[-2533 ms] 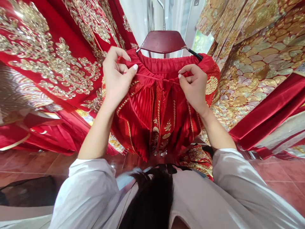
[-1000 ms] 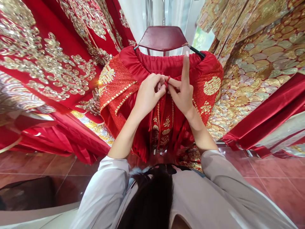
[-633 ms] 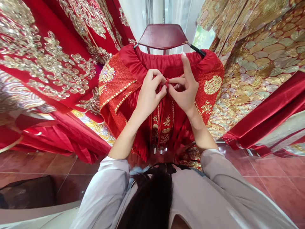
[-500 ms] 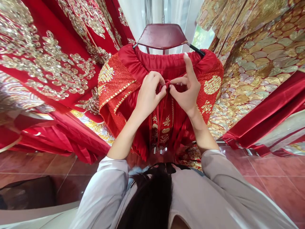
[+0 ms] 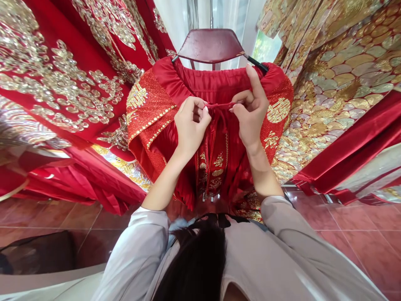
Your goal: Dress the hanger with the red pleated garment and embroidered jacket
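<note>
A red skirt [image 5: 153,121] with gold embroidery and a gathered waistband hangs in front of me on a dark red hanger [image 5: 213,45]. At the front of its waist, a thin red drawstring [image 5: 219,106] is stretched sideways between my two hands, with a knot or loop at its middle and strands hanging below. My left hand [image 5: 191,125] pinches one side of the string between thumb and fingers. On the other side my right hand [image 5: 253,110] pinches it too, its index finger pointing up towards the hanger. The palms are hidden.
Red cloth with silver-gold beading [image 5: 75,79] hangs on the left. A gold scale-patterned garment [image 5: 338,79] hangs close on the right. Pale curtains [image 5: 175,16] are behind the hanger. A dark bag-like thing [image 5: 37,253] lies on the reddish tiled floor [image 5: 354,251].
My hands have moved apart, left hand leftwards and right hand rightwards. The drawstring, bunched between the fingertips before, is now drawn out straight between them.
</note>
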`<state>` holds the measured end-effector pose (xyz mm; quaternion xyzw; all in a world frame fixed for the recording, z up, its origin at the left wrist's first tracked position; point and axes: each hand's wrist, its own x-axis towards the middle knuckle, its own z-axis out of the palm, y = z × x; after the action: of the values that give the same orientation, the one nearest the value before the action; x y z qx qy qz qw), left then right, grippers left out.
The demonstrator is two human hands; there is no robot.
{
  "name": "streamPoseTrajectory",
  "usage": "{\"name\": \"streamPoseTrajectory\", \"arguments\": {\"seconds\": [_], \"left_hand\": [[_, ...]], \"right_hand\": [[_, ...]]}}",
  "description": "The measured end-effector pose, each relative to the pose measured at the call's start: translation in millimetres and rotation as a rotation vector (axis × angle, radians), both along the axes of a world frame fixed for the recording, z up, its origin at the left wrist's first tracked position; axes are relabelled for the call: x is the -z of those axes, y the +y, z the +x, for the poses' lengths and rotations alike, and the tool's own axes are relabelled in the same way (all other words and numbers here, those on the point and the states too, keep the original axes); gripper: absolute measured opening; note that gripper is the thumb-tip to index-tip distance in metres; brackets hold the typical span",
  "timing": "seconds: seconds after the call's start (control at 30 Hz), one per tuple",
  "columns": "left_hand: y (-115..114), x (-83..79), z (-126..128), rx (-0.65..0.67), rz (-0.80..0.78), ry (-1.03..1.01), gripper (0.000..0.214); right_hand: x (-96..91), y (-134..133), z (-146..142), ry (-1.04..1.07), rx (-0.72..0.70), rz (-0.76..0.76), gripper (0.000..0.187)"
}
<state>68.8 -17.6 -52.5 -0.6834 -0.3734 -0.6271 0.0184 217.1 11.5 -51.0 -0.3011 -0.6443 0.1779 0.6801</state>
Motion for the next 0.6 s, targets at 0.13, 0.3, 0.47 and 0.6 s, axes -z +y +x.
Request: {"name": "streamPoseTrajectory", "arguments": {"seconds": [0.13, 0.3, 0.47, 0.6], "left_hand": [[6, 3.4, 8, 0.099, -0.051, -0.162, 0.019], [21, 3.1, -6, 0.269, -0.167, -0.247, 0.032], [26, 0.2, -16, 0.424, -0.305, -0.230, 0.042], [23, -1.7, -11, 0.465, -0.308, -0.249, 0.044]], "right_hand": [[-0.6, -3, -5, 0.106, -0.086, -0.076, 0.060], [-5.1, 0, 3, 0.261, -0.195, -0.159, 0.044], [-10.6, -7, 9, 0.230, -0.157, -0.105, 0.023], [-3.4, -20, -2, -0.140, -0.005, -0.072, 0.022]]}}
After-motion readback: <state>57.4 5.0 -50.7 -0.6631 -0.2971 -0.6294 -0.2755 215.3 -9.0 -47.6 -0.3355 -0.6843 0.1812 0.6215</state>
